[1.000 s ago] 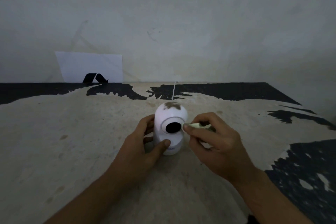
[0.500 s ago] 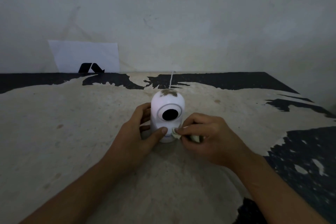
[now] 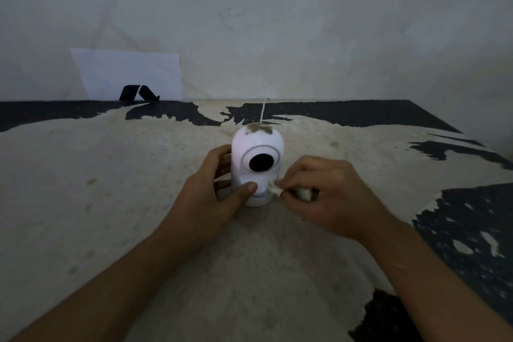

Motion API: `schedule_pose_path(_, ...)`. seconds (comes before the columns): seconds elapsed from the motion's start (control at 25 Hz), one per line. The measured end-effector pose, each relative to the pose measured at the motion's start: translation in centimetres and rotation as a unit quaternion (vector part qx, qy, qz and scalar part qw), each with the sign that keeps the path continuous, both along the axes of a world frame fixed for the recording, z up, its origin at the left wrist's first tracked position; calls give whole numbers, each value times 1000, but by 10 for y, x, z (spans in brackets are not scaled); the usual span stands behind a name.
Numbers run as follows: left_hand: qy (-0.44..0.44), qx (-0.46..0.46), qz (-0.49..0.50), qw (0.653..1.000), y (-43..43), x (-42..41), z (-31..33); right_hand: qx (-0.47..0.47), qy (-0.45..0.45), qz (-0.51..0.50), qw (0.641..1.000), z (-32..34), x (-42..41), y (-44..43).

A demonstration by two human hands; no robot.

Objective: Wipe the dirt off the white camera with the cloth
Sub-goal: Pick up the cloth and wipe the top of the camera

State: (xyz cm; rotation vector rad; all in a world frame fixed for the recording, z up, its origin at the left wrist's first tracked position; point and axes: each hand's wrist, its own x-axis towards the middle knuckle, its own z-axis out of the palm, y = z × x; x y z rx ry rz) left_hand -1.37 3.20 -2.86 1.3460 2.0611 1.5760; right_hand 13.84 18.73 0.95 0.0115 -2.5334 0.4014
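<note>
Apparently left hand [image 3: 211, 197] grips white camera [image 3: 256, 166]; right hand [image 3: 327, 197] pinches cloth [image 3: 274, 189] against its base.

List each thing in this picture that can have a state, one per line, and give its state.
white camera: upright on the table, brown dirt on its top.
cloth: bunched up, pressed to the camera's lower right side.
left hand: gripping the camera's base.
right hand: pinching the cloth.
white cable: running back from the camera.
</note>
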Motion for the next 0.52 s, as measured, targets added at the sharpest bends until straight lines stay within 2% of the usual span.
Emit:
schedule_pose_path(0.12,-5,-4,-4,1000,0,0,1,-61,119,-82,988,5,2,9)
schedule_pose_path(0.2,0,-5,-4,1000,0,1,2,-90,144,-99,981,3,0,6)
schedule_pose_path(0.4,13,-8,4,1000,0,3,2,-77,-24,-69,994,-8,-3,-3)
schedule_pose_path(0.52,15,-12,5,1000,0,3,3,-121,36,-64,990,-3,-3,0)
